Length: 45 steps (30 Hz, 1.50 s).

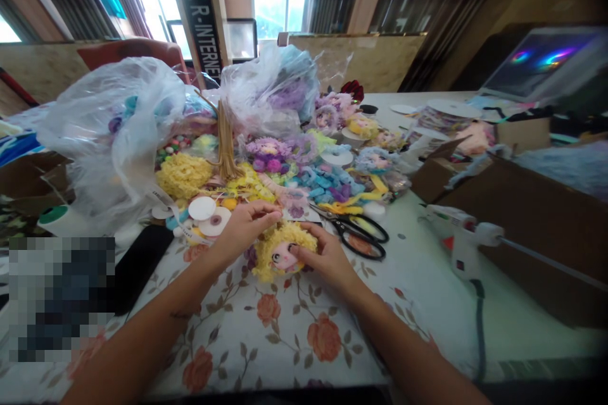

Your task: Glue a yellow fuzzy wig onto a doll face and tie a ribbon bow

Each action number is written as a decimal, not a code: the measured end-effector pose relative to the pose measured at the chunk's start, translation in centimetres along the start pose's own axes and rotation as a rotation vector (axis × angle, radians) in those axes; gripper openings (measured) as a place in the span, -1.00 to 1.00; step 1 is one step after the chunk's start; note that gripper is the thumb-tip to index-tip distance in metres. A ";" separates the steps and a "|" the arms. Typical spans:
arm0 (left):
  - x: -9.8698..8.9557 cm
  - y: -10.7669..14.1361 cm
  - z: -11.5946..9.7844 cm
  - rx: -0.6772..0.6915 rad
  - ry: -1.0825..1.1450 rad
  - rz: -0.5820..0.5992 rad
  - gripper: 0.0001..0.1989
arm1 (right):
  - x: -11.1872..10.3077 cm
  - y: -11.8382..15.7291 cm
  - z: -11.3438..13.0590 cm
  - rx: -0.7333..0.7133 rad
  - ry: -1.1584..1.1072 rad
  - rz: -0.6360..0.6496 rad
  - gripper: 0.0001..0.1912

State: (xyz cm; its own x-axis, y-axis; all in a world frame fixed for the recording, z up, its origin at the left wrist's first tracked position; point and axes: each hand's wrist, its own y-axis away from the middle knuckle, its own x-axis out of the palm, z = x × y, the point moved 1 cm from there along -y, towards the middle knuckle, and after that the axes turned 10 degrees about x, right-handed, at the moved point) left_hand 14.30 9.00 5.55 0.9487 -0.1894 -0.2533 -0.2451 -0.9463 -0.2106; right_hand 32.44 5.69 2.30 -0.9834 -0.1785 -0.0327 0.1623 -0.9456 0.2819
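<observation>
A doll head (284,254) with curly yellow hair and a painted face is held low over the flowered cloth (268,342). My right hand (327,259) grips it from the right, thumb on the face beside an eye. At the hair's upper left, my left hand (251,223) has its thumb and fingertips pressed together; whatever lies between them is too small to make out. Black-handled scissors (363,234) rest just beyond my right hand. White round spools (202,208) sit past my left hand.
Behind are yarn bundles (185,176), blue fluffy pieces (327,183) and clear plastic bags (128,120). A glue gun (463,243) leans by a cardboard box (536,234) at the right. A black phone-like object (142,266) lies left, near a blurred patch.
</observation>
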 end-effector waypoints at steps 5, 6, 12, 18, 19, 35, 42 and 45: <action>0.1 0.1 0.1 0.013 0.016 -0.008 -0.70 | 0.1 0.2 0.3 0.002 -0.003 0.010 -0.52; 0.2 0.1 0.1 0.006 0.022 -0.013 -0.70 | 0.2 0.3 0.3 -0.002 -0.002 0.011 -0.52; 0.1 0.0 0.1 0.064 -0.011 -0.043 -0.76 | 0.3 0.3 0.2 -0.011 -0.012 0.018 -0.53; 0.3 0.1 -0.3 -0.026 0.045 -0.030 -0.65 | 0.0 0.0 0.0 0.002 -0.041 0.019 -0.51; 0.3 0.1 -0.3 -0.024 0.071 -0.033 -0.64 | 0.0 0.0 0.0 0.000 -0.044 0.016 -0.51; -1.8 0.9 -3.6 0.180 -0.296 0.045 -0.65 | 0.0 0.3 0.5 0.058 -0.036 -0.056 -0.44; -3.3 -0.3 -1.8 0.474 -1.064 -0.075 -0.69 | 0.0 0.2 0.5 0.037 -0.051 -0.077 -0.43; -2.8 -0.2 -1.9 0.523 -0.947 -0.041 -0.64 | 0.0 0.2 0.5 0.029 -0.055 -0.077 -0.46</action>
State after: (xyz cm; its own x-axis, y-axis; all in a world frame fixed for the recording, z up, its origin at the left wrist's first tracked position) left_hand 12.10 9.21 8.08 0.4730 0.3313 -0.8164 -0.4847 -0.6759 -0.5551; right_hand 32.47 5.63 2.81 -0.9960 -0.0896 -0.0030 0.0843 -0.9477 0.3079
